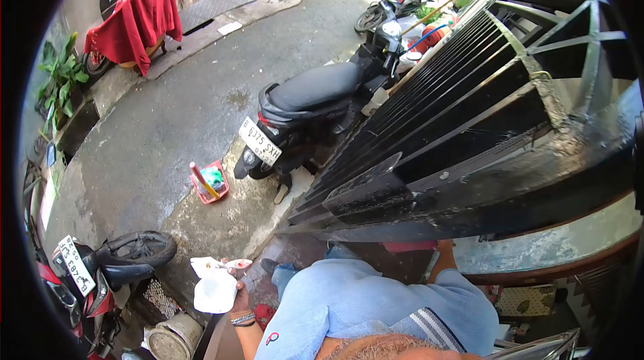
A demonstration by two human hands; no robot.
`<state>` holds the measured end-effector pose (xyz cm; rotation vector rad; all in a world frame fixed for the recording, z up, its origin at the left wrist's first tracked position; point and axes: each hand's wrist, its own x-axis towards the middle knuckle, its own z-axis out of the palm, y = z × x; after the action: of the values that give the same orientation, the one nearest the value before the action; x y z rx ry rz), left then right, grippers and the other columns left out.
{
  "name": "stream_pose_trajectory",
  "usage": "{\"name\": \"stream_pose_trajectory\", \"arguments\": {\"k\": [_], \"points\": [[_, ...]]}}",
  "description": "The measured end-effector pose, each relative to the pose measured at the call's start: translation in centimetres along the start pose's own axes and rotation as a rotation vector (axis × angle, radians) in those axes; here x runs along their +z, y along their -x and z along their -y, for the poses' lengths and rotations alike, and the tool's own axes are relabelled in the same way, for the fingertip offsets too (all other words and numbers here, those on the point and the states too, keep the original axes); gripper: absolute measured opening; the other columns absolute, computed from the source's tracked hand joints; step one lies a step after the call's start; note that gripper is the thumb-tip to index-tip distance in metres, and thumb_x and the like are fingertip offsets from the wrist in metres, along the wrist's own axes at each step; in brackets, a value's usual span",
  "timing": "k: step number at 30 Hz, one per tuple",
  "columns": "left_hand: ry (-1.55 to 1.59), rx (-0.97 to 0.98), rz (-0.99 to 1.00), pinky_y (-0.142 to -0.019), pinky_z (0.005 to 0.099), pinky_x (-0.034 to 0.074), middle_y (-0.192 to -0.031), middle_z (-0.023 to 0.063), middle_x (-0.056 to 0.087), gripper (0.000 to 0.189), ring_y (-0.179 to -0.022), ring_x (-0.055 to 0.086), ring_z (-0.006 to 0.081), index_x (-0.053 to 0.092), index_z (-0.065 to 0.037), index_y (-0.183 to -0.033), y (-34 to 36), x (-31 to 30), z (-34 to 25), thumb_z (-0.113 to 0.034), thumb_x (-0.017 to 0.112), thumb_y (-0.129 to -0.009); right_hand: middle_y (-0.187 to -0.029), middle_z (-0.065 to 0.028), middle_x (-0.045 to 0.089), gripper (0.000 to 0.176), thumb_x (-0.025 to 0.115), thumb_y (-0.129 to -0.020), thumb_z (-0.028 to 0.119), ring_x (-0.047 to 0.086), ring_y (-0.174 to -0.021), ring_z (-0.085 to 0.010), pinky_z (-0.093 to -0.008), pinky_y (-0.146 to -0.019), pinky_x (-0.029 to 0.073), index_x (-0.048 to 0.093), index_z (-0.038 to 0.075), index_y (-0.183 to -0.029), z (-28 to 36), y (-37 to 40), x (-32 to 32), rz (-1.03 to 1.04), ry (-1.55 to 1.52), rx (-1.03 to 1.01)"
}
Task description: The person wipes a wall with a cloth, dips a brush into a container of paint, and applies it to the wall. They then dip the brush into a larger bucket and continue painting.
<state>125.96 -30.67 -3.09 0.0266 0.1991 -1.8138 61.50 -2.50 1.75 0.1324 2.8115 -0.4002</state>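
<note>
Left hand (240,300) is closing its fingers around the edge of an open white container (216,291), which is sitting low before the blue shirt (349,293). From here I'm seeing the right forearm (443,261) reaching behind the black gate (402,186); that hand is hiding, can't tell its grip. Red basket (210,184) is standing on the ground near a parked motorbike (312,92).

Lane (168,112) edged by two-wheelers and a gate (429,125).
Scooter (315,88) along the right edge; basket (225,190) left of its rear wheel; motorbike (100,300) at the near-left corner, beside a bucket (173,344).
</note>
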Motion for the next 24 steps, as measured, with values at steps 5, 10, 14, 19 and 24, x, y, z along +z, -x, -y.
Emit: {"name": "stream_pose_trajectory", "arguments": {"k": [5,10,14,19,24], "points": [[0.009,0.114,-0.022,-0.075,0.0495,0.058,-0.151,0.0202,0.026,0.061,-0.12,0.052,0.0422,0.029,-0.019,-0.149,0.6,-1.7,1.1,-0.03,0.055,-0.095,-0.1,-0.0141,0.065,0.036,0.051,-0.094,0.037,0.062,-0.094,-0.0257,-0.0402,-0.078,0.049,0.066,0.005,-0.102,1.1,-5.5,0.2,-0.017,-0.327,-0.041],[0.042,0.173,0.067,-0.078,0.0497,0.056,-0.15,0.016,0.032,0.06,-0.122,0.051,0.0364,0.037,-0.017,-0.146,1.0,-1.4,3.9,-0.033,0.057,-0.092,-0.09,-0.009,0.06,0.029,0.054,-0.094,0.031,0.059,-0.08,-0.0235,-0.0401,-0.071,0.05,0.065,0.005,-0.1,4.4,-11.5,0.4,0.069,-1.045,-0.142],[0.055,0.233,0.128,-0.085,0.0476,0.051,-0.149,0.0147,0.036,0.064,-0.125,0.049,0.0317,0.039,-0.01,-0.143,2.2,-1.4,7.0,-0.029,0.061,-0.086,-0.104,-0.0105,0.063,0.034,0.046,-0.097,0.025,0.062,-0.092,-0.0267,-0.0413,-0.082,0.052,0.059,0.003,-0.118,7.7,-16.5,-1.8,0.224,-1.482,-0.419],[-0.048,0.372,0.158,-0.087,0.0449,0.048,-0.146,0.0152,0.039,0.068,-0.125,0.048,0.0298,0.04,-0.006,-0.141,4.4,-0.9,12.2,-0.023,0.066,-0.081,-0.122,-0.0123,0.058,0.038,0.046,-0.094,0.022,0.056,-0.113,-0.0268,-0.0426,-0.097,0.046,0.053,0.003,-0.126,12.9,-20.6,-7.3,0.324,-1.763,-0.413],[-0.09,0.457,0.113,-0.087,0.0428,0.049,-0.144,0.015,0.041,0.067,-0.123,0.049,0.0302,0.041,-0.004,-0.138,6.0,-0.8,17.1,-0.018,0.07,-0.079,-0.119,-0.008,0.06,0.041,0.056,-0.092,0.026,0.056,-0.112,-0.0233,-0.0409,-0.096,0.045,0.054,0.002,-0.125,17.7,-23.0,-12.0,0.459,-1.747,-0.642]]}}
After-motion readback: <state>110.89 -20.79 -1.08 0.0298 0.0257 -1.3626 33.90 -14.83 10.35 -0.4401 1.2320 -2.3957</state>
